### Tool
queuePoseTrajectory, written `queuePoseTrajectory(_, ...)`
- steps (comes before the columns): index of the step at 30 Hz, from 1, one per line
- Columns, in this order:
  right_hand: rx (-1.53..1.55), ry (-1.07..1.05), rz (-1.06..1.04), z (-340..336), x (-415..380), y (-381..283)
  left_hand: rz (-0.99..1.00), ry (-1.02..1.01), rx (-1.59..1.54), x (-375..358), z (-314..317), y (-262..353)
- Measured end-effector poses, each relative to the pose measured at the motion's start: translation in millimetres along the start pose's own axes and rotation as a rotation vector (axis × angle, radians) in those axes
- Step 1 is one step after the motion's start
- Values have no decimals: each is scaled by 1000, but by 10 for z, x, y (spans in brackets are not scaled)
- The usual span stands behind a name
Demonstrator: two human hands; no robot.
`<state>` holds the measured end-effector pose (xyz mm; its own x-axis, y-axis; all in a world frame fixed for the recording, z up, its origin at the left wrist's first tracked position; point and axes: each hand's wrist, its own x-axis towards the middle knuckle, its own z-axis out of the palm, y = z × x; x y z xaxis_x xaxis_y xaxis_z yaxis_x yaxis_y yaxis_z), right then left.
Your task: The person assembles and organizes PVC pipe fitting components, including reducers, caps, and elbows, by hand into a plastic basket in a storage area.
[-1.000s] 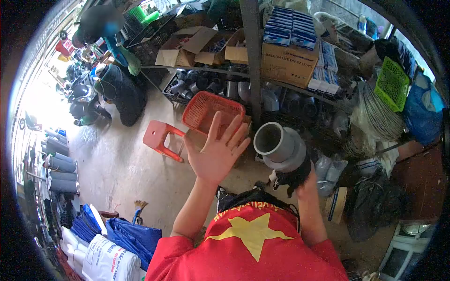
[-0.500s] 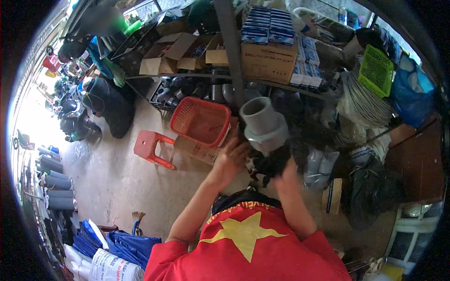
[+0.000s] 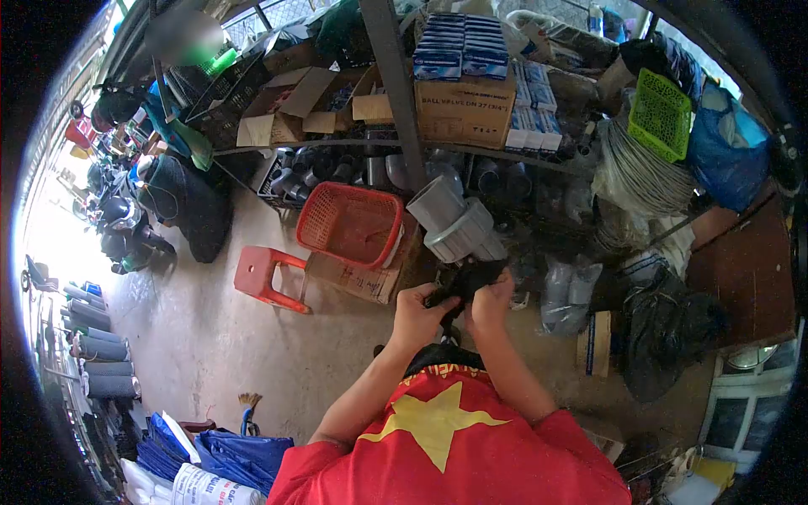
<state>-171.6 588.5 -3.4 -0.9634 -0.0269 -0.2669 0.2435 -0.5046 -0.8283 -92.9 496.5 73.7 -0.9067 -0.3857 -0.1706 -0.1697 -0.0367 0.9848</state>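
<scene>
A grey plastic pipe fitting (image 3: 453, 222) sticks up out of a black plastic bag (image 3: 465, 280) in front of my chest. My right hand (image 3: 492, 300) grips the bag's right side just under the fitting. My left hand (image 3: 418, 312) is closed on the bag's left side, touching the black plastic. The two hands sit close together, with the bag bunched between them. My red shirt with a yellow star fills the bottom of the view.
A red basket (image 3: 352, 223) rests on a cardboard box (image 3: 358, 278), next to a red stool (image 3: 262, 274). Metal shelving (image 3: 391, 93) carries boxes and grey fittings. A brown table (image 3: 747, 269) stands at the right, blue sacks (image 3: 227, 450) lie at the lower left.
My left hand was open and raised; it came down and closed on the black bag. The fitting tilted and dropped lower, and both hands drew together.
</scene>
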Motion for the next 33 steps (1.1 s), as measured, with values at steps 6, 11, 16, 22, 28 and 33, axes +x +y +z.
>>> queuePoseTrajectory(6, 86, 80, 15, 63, -50, -69, 87, 89, -64, 69, -54, -157)
queuePoseTrajectory(11, -17, -138, -130, 32, -33, -324, 5, 104, 127, -82, -281, 34)
queuePoseTrajectory(16, 40, -55, -16, -103, 12, -556, 169, 11, -77, 56, -894, -130)
queuePoseTrajectory(22, -783, -623, -698, 3, -281, -886, 156, -164, -278, 310, -715, 395)
queuePoseTrajectory(28, -880, -682, -857, -45, -296, -902, 327, -2, -60, 180, -576, 422)
queuePoseTrajectory(33, -716, -528, -475, -37, -432, -838, 532, 22, 14, 180, -561, 467)
